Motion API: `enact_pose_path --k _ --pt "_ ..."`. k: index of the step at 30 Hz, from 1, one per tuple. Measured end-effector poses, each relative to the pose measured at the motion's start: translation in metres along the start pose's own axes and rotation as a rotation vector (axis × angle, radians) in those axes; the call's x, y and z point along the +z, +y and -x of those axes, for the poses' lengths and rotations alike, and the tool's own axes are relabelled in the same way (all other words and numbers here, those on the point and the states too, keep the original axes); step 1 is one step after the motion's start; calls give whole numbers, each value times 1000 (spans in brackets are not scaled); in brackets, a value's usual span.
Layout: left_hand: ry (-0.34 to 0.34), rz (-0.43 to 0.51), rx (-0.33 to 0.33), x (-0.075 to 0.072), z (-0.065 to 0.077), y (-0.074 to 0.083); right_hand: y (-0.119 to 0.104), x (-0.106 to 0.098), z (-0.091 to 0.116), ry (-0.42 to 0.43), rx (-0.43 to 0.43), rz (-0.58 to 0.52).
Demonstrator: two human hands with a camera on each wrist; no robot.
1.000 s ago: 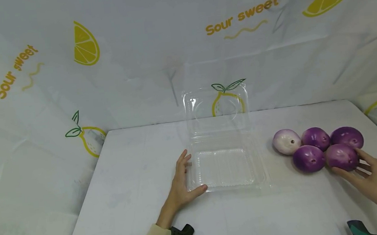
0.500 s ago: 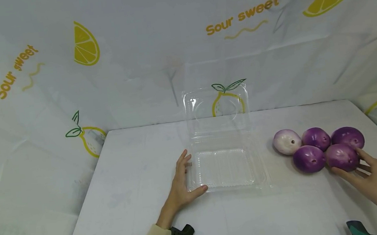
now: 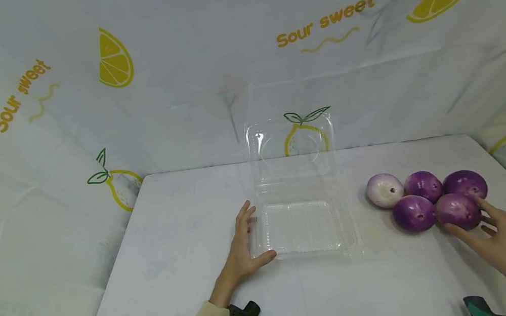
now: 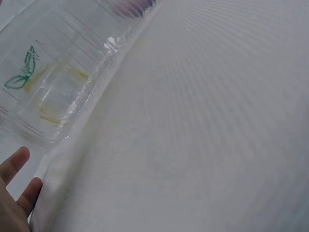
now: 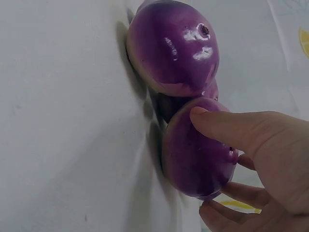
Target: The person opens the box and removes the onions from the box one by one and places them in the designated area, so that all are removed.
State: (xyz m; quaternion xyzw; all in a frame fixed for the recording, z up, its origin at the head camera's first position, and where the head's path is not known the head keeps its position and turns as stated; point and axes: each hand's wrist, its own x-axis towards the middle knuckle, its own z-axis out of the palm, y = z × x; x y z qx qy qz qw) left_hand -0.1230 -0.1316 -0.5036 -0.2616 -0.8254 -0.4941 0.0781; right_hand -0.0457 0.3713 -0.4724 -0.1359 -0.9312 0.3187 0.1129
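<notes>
A clear plastic clamshell container (image 3: 305,226) lies with its lid (image 3: 290,146) raised at the back; I see nothing in it. My left hand (image 3: 244,255) is at its left side, fingers spread, thumb by the front left corner. In the left wrist view two fingertips (image 4: 18,162) show near the container's end; whether they touch it I cannot tell. My right hand (image 3: 505,238) holds the front right purple fruit (image 3: 458,211), a glossy, rounded one, with thumb and fingers around its sides. It still sits beside the other fruits. The right wrist view shows the thumb on its skin.
Several more glossy fruits cluster there: a pale one (image 3: 384,191), two purple ones behind (image 3: 423,186) and one in front (image 3: 415,213). The white table (image 3: 185,210) ends at a lemon-printed backdrop (image 3: 191,82). A dark device (image 3: 246,313) is strapped on the left wrist.
Almost nothing differs. Both hands keep their places, with only a slight shift of the right hand and fruit to the left.
</notes>
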Motion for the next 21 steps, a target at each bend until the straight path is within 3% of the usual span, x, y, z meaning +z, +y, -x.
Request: enact_pose_path --k 4,8,12,15,18,21 --pt "4 36 60 -2 0 -2 -9 1 4 111 -56 54" --pt "37 97 117 -4 1 -4 -28 3 5 186 -128 25" --pt "88 145 111 -5 3 -5 -50 7 5 201 -198 -76" --pt "109 155 98 -7 4 -5 -64 14 2 214 -303 -125" --pt "91 106 78 -12 6 -1 -76 22 2 193 -388 -119" --pt "54 -56 37 -22 3 9 -88 27 3 118 -391 -72"
